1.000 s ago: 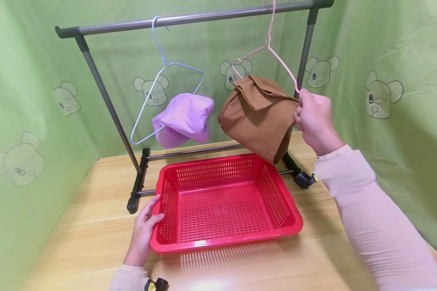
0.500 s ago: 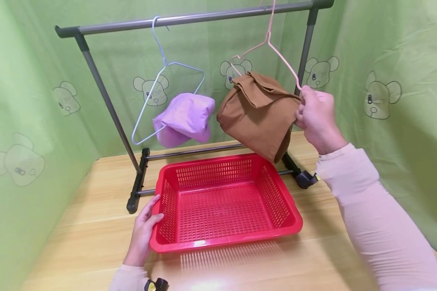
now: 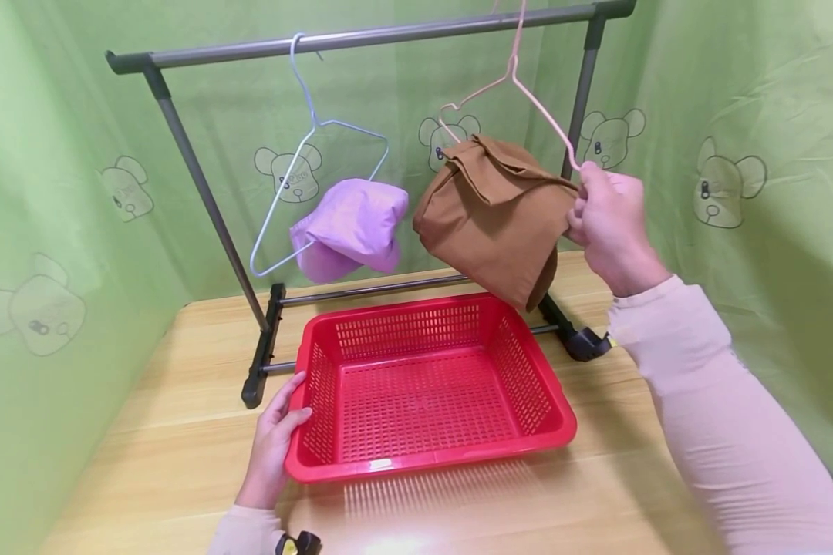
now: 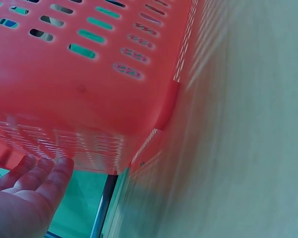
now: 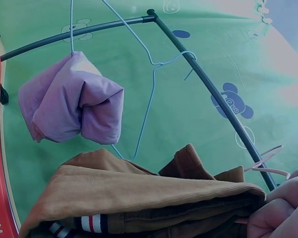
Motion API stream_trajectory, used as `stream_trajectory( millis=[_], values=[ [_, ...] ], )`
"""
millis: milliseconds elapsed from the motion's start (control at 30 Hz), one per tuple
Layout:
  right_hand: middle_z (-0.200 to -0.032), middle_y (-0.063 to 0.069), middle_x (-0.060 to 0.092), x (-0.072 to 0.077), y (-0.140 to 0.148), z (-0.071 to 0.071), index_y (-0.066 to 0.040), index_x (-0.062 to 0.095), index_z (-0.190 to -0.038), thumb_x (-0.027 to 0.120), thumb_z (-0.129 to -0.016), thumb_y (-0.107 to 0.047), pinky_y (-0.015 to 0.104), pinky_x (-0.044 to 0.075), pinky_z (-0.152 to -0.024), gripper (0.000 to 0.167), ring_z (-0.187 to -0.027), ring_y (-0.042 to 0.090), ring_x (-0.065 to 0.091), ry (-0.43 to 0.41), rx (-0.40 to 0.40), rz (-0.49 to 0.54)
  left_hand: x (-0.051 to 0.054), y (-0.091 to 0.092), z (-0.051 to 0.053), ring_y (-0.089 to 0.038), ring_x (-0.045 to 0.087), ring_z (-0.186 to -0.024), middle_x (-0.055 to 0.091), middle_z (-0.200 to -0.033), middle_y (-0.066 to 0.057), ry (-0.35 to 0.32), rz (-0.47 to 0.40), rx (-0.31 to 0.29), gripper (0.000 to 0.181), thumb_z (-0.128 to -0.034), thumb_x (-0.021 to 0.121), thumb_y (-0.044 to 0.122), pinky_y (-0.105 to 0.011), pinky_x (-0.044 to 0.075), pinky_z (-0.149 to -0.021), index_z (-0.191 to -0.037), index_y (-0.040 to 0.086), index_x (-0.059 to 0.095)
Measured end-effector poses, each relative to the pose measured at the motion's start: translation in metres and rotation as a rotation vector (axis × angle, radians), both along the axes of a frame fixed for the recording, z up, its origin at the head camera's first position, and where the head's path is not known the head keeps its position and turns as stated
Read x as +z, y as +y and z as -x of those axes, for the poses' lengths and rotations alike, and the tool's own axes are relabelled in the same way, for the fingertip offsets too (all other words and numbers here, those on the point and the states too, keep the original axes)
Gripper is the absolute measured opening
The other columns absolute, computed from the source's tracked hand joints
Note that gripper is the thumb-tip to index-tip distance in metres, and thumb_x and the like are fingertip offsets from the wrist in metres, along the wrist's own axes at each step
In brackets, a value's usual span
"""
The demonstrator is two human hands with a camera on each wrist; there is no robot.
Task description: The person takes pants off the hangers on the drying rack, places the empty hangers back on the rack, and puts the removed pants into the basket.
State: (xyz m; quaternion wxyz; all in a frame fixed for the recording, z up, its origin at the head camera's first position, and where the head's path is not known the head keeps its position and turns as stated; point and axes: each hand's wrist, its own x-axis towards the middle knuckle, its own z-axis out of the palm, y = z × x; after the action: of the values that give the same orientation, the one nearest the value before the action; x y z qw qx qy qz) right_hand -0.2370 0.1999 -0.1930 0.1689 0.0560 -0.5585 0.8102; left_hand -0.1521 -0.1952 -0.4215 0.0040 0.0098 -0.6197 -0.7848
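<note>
At the right end of a pink wire hanger, my right hand pinches the hanger's corner together with the edge of a brown folded garment. The garment drapes over the hanger's lower part, tilted down to the right. In the right wrist view, a striped strip shows inside the brown garment. My left hand grips the left rim of a red plastic basket, thumb over the edge. Its fingers press against the basket's outer wall in the left wrist view.
A blue wire hanger with a folded purple cloth hangs on the left of the metal rack. The rack's black feet stand on the wooden table. Green curtains with bear prints surround it.
My right hand has shifted slightly right, drawing the hanger's corner and the garment's edge along. The left hand and the basket have stayed in place.
</note>
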Motion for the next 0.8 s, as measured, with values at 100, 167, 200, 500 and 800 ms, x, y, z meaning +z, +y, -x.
stream_trajectory(
  millis=[100, 167, 200, 500, 800],
  values=[
    [-0.047, -0.003, 0.033, 0.000, 0.001, -0.002, -0.009, 0.039, -0.063, 0.049, -0.102, -0.020, 0.025, 0.010, -0.039, 0.042, -0.037, 0.008, 0.024, 0.004, 0.002, 0.002, 0.000, 0.000, 0.000, -0.028, 0.050, -0.119, 0.033, -0.150, -0.015, 0.008, -0.001, 0.001, 0.056, -0.0959, 0.046, -0.001, -0.038, 0.051, -0.092, -0.150, 0.007, 0.032],
    [-0.047, -0.003, 0.033, 0.000, 0.002, -0.003, -0.009, 0.039, -0.063, 0.049, -0.102, -0.020, 0.025, 0.010, -0.039, 0.042, -0.037, 0.008, 0.023, 0.005, 0.000, -0.002, 0.000, 0.001, 0.000, -0.027, 0.051, -0.119, 0.033, -0.150, -0.015, 0.013, -0.002, 0.001, 0.056, -0.0957, 0.046, -0.001, -0.037, 0.051, -0.092, -0.150, 0.006, 0.032],
    [-0.047, -0.003, 0.033, -0.001, 0.002, -0.003, -0.009, 0.039, -0.063, 0.049, -0.102, -0.020, 0.025, 0.010, -0.039, 0.042, -0.037, 0.008, 0.023, 0.006, 0.001, -0.006, 0.000, 0.001, 0.000, -0.026, 0.051, -0.118, 0.033, -0.150, -0.015, 0.015, 0.000, 0.000, 0.056, -0.0958, 0.046, -0.001, -0.037, 0.051, -0.092, -0.150, 0.006, 0.031],
    [-0.048, -0.003, 0.034, -0.003, 0.005, -0.006, -0.009, 0.041, -0.063, 0.050, -0.102, -0.021, 0.025, 0.010, -0.040, 0.042, -0.037, 0.008, 0.025, 0.006, -0.007, 0.013, -0.001, 0.001, 0.000, -0.029, 0.049, -0.121, 0.033, -0.150, -0.012, -0.003, -0.016, 0.003, 0.057, -0.0955, 0.046, -0.001, -0.038, 0.050, -0.093, -0.150, 0.008, 0.032],
    [-0.046, -0.002, 0.034, -0.004, 0.007, -0.011, -0.008, 0.041, -0.062, 0.050, -0.102, -0.020, 0.026, 0.009, -0.040, 0.043, -0.036, 0.009, 0.023, 0.023, -0.009, 0.039, 0.001, 0.002, 0.000, -0.026, 0.051, -0.118, 0.034, -0.150, -0.014, 0.006, -0.017, 0.002, 0.056, -0.0964, 0.045, -0.002, -0.037, 0.050, -0.093, -0.150, 0.006, 0.031]
  ],
)
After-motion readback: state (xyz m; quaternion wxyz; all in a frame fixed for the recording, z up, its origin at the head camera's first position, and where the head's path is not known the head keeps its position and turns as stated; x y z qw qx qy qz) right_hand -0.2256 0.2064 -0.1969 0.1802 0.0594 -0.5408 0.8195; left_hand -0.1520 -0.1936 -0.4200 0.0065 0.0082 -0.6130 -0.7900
